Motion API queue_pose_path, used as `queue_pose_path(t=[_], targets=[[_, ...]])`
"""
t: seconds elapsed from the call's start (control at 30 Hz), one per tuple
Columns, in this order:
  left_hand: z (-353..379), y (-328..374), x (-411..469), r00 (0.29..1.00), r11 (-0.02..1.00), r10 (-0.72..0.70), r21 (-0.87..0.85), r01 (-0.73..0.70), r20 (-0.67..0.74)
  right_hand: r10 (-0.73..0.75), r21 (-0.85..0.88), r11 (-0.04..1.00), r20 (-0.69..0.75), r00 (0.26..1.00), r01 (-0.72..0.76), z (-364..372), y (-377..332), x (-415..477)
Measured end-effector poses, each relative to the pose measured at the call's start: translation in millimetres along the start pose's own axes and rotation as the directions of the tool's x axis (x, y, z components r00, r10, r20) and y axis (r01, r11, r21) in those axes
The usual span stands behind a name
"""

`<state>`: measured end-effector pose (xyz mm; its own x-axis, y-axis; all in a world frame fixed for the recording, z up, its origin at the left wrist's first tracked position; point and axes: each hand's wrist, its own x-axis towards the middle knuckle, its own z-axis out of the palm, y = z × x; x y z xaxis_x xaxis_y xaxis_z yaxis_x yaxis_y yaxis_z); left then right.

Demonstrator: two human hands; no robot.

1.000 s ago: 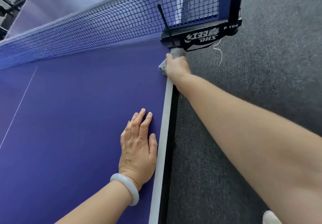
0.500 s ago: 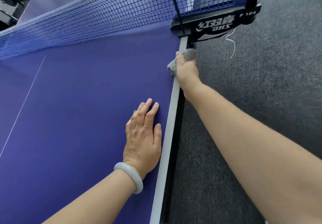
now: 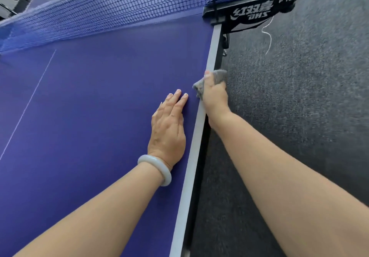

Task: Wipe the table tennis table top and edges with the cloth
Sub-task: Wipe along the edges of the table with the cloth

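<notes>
Fingers of right hand (image 3: pixel 214 97) clamped on cloth (image 3: pixel 219 75) at table (image 3: pixel 197 137) edge; left hand (image 3: pixel 167 131) flat on top, fingers together.

Bright, even light; pale glare on the table (image 3: pixel 99 107) beyond the net (image 3: pixel 119 11). Wide-angle bending at the edges, detail slightly soft.

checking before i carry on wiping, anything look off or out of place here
A loose white string dangles from the net clamp beside the table edge, untucked. Nothing else stands out.
</notes>
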<state>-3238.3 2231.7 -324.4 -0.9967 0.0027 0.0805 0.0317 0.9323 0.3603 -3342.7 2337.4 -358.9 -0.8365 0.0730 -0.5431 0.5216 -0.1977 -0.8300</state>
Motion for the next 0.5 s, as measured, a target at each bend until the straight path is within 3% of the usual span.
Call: queue_pose_path(t=[0.17, 0.33, 0.5], targets=[[3.1, -4.7, -0.6, 0.999, 0.999, 0.007, -0.031, -0.008, -0.032, -0.028, -0.013, 0.999, 0.111, 0.993, 0.030, -12.1, 68.2, -102.4], [-2.3, 2.7, -7.2, 0.995, 0.986, -0.053, -0.164, 0.039, -0.081, -0.081, -0.055, 0.994, 0.148, 0.986, 0.090, -17.0, 69.4, -106.2], [-20.6, 5.7, -68.4, 0.998, 0.998, -0.036, -0.046, 0.034, -0.050, -0.055, -0.063, 0.996, 0.193, 0.980, 0.069, -19.3, 67.9, -106.4]])
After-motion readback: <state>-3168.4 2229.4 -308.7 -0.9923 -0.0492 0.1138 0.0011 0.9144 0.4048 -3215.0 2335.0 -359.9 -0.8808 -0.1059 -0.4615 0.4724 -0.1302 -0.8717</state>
